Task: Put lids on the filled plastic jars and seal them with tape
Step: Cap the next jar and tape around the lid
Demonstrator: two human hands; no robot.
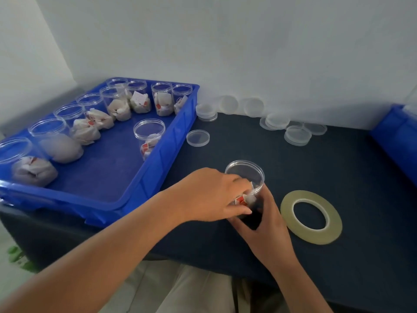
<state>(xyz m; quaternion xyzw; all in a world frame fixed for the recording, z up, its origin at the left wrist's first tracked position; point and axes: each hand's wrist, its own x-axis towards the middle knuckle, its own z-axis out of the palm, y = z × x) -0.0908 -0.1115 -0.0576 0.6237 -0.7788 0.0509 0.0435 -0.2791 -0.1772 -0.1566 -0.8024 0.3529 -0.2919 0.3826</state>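
A clear plastic jar (247, 175) with white sachets inside stands on the dark table near its front edge, with no lid on it. My left hand (209, 195) wraps the jar's left side, and my right hand (264, 220) grips its lower right side. A flat roll of yellowish tape (311, 216) lies on the table just right of my hands. Several clear lids are spread along the back of the table, one single lid (198, 138) close to the blue tray. Several open filled jars (149, 136) stand in that tray (158, 177).
The blue tray takes up the table's left side, its right wall near my left wrist. Stacks of lids (206, 112) and loose lids (297, 135) lie against the white wall. Another blue bin (397, 136) sits at the right edge. Dark table surface (248, 136) lies between lids and hands.
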